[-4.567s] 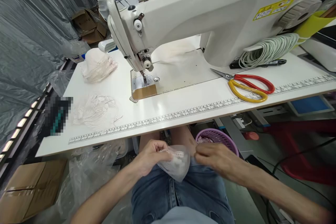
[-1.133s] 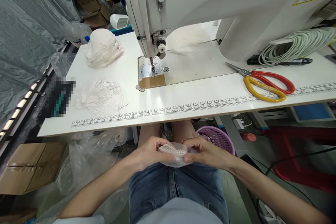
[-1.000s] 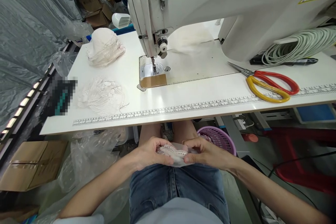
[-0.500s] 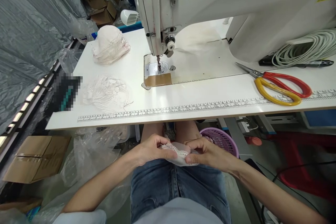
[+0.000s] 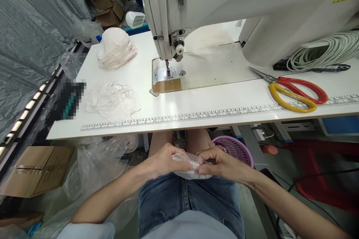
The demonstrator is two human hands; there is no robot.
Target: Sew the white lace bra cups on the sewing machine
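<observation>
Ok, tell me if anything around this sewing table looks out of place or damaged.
Nothing looks damaged or spilled. The loose lace heap lies tangled on the table, and the scissors sit near its front edge. The left hand and right hand pinch a lace strip over the lap.

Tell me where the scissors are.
In the head view, the scissors lie on the right of the sewing table, just in front of the coiled white cord.

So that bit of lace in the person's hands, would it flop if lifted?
Probably floppy: the lace piece sags between the left hand and right hand. Likely very light, being thin and openwork. It could snag, given its looped edge.
</observation>
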